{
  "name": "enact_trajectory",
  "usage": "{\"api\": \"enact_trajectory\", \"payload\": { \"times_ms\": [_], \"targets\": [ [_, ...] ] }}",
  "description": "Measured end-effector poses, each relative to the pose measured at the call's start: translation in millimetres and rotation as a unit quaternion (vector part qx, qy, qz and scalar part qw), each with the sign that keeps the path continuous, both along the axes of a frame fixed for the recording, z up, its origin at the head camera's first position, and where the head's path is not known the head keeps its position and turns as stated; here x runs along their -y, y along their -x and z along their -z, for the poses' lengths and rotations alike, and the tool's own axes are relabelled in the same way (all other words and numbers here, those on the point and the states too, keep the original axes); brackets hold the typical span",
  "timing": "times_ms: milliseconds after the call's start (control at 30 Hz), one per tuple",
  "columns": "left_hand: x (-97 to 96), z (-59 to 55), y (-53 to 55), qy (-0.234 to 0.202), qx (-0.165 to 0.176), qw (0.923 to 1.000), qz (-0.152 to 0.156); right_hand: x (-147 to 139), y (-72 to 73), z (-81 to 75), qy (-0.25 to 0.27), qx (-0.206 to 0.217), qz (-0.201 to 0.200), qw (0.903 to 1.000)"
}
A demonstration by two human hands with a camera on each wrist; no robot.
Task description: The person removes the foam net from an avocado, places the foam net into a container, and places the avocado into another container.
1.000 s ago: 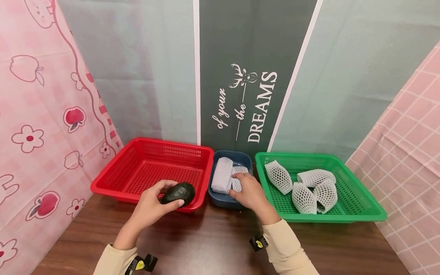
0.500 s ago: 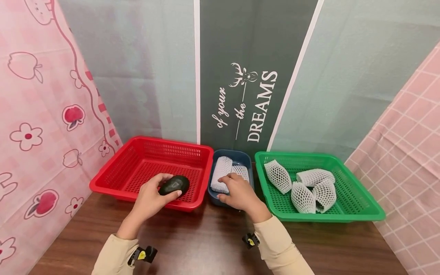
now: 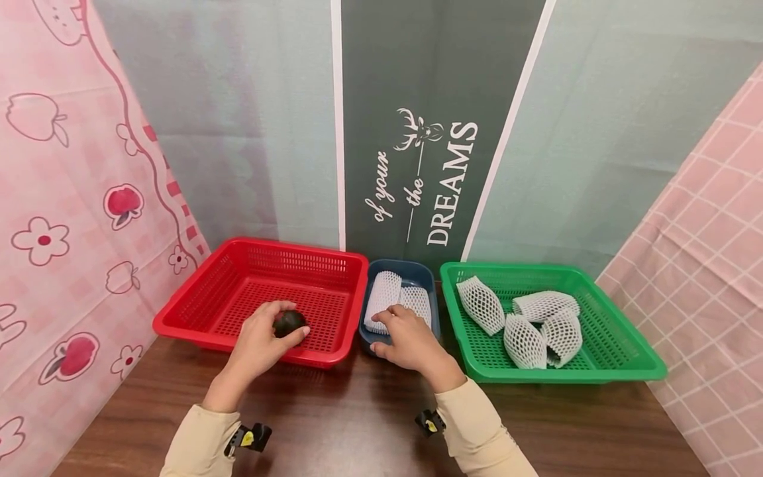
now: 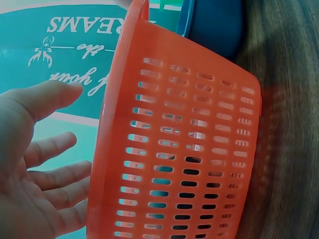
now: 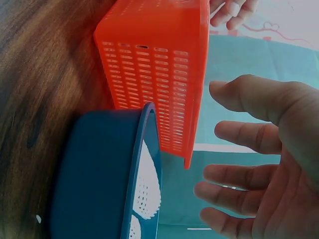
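A dark green avocado (image 3: 289, 323) lies low in the red basket (image 3: 352, 311), partly hidden in the head view by my left hand (image 3: 257, 339). In the left wrist view that hand is above the basket rim with its fingers spread and nothing held; a dark shape shows through the side slots. My right hand (image 3: 410, 339) hovers over the front of the blue box (image 3: 434, 311), fingers loosely extended and holding nothing. Inside the box lie white foam net sleeves (image 3: 384, 298), one beside another, partly covered by the right hand.
At the right stands a green basket (image 3: 632, 358) with several items in white foam nets (image 3: 524, 341). All three containers sit side by side on a brown wooden table (image 3: 357, 424). Hanging cloths rise behind and at both sides.
My left hand has let go of the avocado, which has dropped lower into the red basket. The right hand has shifted slightly left over the blue box.
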State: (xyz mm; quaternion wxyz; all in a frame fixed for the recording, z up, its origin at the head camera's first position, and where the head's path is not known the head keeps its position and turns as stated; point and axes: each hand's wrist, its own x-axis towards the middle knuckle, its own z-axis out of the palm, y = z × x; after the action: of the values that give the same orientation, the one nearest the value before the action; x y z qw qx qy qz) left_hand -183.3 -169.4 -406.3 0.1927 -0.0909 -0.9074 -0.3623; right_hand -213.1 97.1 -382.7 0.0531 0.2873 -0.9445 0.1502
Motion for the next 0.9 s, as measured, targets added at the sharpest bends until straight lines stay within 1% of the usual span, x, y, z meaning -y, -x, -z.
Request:
{"api": "enact_trajectory", "payload": {
  "times_ms": [200, 333, 467, 567, 767, 833, 900],
  "targets": [
    [-1.5, -0.4, -1.4, 0.005, -0.022, 0.9997, 0.008, -1, -0.5, 0.5, 0.001, -0.005, -0.007, 1.0],
    [-3.3, -1.9, -5.5, 0.003, -0.031, 0.9994, 0.013, -5, -2.5, 1.6, 0.007, -0.013, -0.009, 0.9998],
    [-5.5, -3.8, -10.5, -0.01, -0.025, 0.9994, 0.022, -12, -4.1, 3.1, 0.011, -0.018, -0.003, 0.9998],
    [-7.5, -4.5, -12.9, -0.008, -0.014, 0.9994, 0.031, -18, -3.9, 4.2, 0.005, -0.023, 0.004, 0.9997],
    [-14.0, -8.0, -14.2, 0.022, 0.018, 0.9983, 0.051, -29, -5.0, 1.8, 0.002, -0.022, 0.019, 0.9996],
    [-16.7, -9.5, -13.9, 0.038, 0.019, 0.9975, 0.057, -32, -5.0, 1.2, -0.006, -0.015, 0.023, 0.9996],
    [-19.2, -11.4, -13.9, 0.059, 0.012, 0.9964, 0.06, -35, -5.1, 0.0, -0.016, 0.0, 0.021, 0.9997]
  ]
}}
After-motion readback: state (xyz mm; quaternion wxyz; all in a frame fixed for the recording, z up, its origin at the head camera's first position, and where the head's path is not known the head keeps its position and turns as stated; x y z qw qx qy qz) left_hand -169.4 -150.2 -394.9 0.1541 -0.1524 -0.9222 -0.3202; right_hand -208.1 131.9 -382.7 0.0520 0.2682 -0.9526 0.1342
